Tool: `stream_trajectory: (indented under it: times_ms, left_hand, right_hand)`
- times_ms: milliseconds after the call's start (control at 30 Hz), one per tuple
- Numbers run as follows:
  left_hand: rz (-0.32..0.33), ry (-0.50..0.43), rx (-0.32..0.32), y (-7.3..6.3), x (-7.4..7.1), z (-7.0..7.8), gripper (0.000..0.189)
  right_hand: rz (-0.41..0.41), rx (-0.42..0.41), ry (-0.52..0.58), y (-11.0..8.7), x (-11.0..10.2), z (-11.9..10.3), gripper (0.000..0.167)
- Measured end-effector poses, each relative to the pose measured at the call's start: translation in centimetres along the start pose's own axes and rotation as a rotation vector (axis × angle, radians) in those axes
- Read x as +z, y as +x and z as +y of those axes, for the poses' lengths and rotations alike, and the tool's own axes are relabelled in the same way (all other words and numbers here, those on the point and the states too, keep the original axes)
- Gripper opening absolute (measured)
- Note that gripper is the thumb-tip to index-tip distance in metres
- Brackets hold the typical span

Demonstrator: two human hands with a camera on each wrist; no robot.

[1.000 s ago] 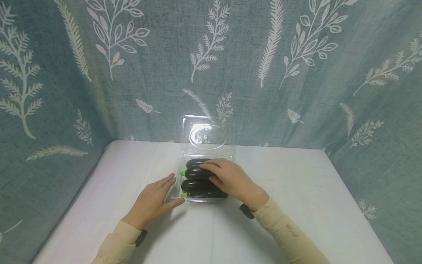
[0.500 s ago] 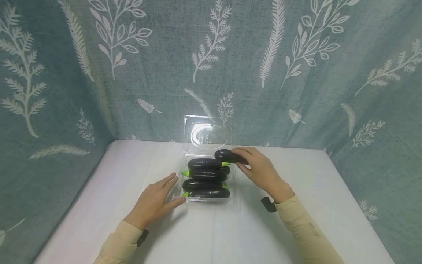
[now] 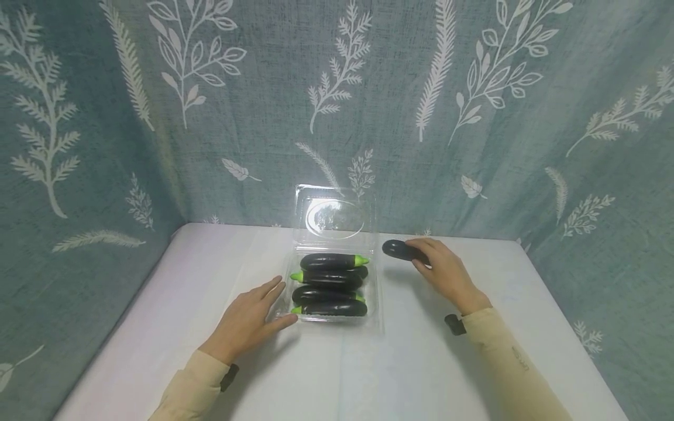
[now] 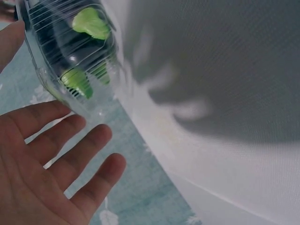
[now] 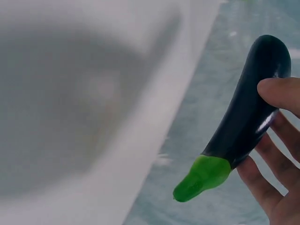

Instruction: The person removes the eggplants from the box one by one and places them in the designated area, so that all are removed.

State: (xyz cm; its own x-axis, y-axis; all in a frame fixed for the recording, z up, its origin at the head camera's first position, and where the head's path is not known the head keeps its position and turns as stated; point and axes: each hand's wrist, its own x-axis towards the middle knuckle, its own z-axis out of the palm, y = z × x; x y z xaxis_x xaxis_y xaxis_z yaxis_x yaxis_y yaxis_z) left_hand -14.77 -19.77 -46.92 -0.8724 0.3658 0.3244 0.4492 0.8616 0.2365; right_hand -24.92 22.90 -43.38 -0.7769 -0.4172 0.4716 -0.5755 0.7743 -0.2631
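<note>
My right hand (image 3: 446,271) holds a dark eggplant (image 5: 248,101) with a green stem cap, thumb on one side and fingers on the other. In the head view this eggplant is above the white table, right of a clear plastic clamshell container (image 3: 375,292). Several more eggplants (image 3: 329,279) lie stacked crosswise in the container, their green caps pointing left or right. At the container's left side is my left hand (image 3: 247,321), fingers spread, with fingertips right at its wall. Through the clear wall, the left wrist view shows green stem caps (image 4: 77,82).
The container's clear lid (image 3: 334,219) stands raised at the back, near the table's far edge. A white cloth covers the table (image 3: 474,280). Grey-green curtains (image 3: 263,88) with white leaf prints hang behind and at both sides.
My right hand has lifted an eggplant out of the container's upper part and carried it right, past the container's edge. The left hand has stayed at the container's left side.
</note>
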Motion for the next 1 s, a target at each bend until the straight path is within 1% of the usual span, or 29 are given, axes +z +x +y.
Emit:
stream_trajectory:
  times_ms: [200,267,500,700,1000]
  left_hand:
    - [-0.007,-0.001,-0.003,0.0,0.0,-0.1,0.076]
    - [-0.007,-0.001,-0.004,0.0,0.0,-0.1,0.077]
    - [-0.018,-0.001,-0.014,0.1,-0.1,0.0,0.077]
    - [-0.026,0.005,-0.020,0.0,-0.1,0.1,0.077]
    - [-0.024,0.000,-0.017,0.0,-0.3,0.2,0.077]
  right_hand:
    - [-0.146,0.087,0.011,-0.3,0.8,1.5,0.044]
    - [-0.177,0.101,0.008,-0.4,1.0,1.9,0.044]
    - [-0.218,0.067,0.016,-0.7,2.0,2.7,0.045]
    - [-0.254,0.096,0.037,-1.3,2.7,3.1,0.045]
    - [-0.272,0.111,0.018,-1.1,2.4,3.0,0.048]
